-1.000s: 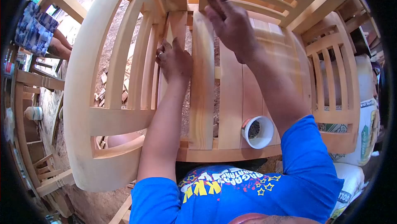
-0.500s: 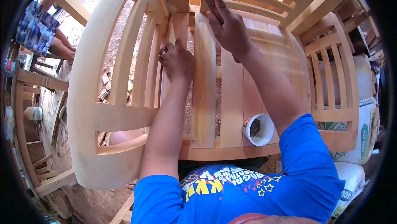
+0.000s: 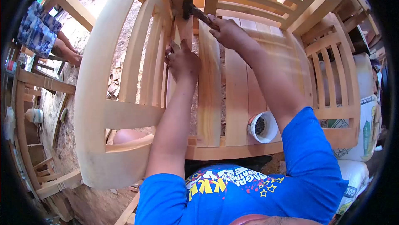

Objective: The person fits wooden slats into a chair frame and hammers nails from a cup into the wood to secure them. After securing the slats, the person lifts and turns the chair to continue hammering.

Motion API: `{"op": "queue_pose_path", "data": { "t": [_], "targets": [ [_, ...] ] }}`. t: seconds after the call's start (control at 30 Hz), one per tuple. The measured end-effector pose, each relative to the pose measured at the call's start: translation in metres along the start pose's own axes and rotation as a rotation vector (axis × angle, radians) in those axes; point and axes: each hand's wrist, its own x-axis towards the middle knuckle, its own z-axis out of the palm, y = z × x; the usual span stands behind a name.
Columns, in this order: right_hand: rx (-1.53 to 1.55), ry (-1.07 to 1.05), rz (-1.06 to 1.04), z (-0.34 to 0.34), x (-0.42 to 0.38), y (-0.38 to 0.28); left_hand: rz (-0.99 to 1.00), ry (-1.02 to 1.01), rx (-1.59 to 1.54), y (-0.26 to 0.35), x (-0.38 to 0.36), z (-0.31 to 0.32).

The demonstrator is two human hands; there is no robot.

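Step in hand: by judgement, hammer work at the far end of a pale wooden seat slat [image 3: 185, 31] beside the slatted armrest [image 3: 92, 100] of an unvarnished wooden bench [image 3: 232, 152]. The right hand [image 3: 230, 34] grips a dark-headed claw hammer with a brown handle [image 3: 203, 16], fingers wrapped around the handle. The hammer head is over the slat's far end; contact cannot be determined. The left hand [image 3: 183, 62] is at the same slat, nearer the body, fingers bent and partly separated. Whether the fingertips pinch a nail cannot be determined.

Requirement for the next move: a stroke here calls for a square hammer face, a steady slat and left fingertips clear of the head.

Supply: a white plastic cup with a red-marked side [image 3: 272, 126] rests on the seat near the front edge, holding thin dark pieces, probably nails.

Markings: the blue T-shirt [image 3: 266, 208] carries yellow "KK" lettering and partial white text; "ANGA" is legible. The lower white sack [image 3: 352, 177] reads "GOL", remainder unclear. The cup label is too small to read.
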Motion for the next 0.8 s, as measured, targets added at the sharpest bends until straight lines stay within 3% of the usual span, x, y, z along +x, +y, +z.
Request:
{"op": "queue_pose_path", "data": {
  "t": [0.23, 0.33, 0.53, 0.67, 0.8],
  "targets": [
    [0.036, 0.186, 0.020, 0.009, -0.014, -0.022, 0.013, 0.035, 0.009, 0.001, 0.000, -0.002],
    [-0.059, -0.001, 0.135, 0.011, -0.007, -0.010, 0.009, 0.033, -0.066, 0.001, 0.000, -0.004],
    [-0.101, -0.028, 0.175, 0.006, -0.014, -0.014, 0.044, 0.116, 0.020, -0.005, 0.004, 0.013],
    [-0.265, 0.037, 0.000, -0.005, -0.016, 0.007, 0.062, 0.131, 0.000, -0.006, 0.004, 0.005],
    [0.146, -0.105, 0.212, -0.050, -0.088, 0.013, 0.070, 0.159, -0.001, -0.007, 0.001, 0.010]
  ]
}}
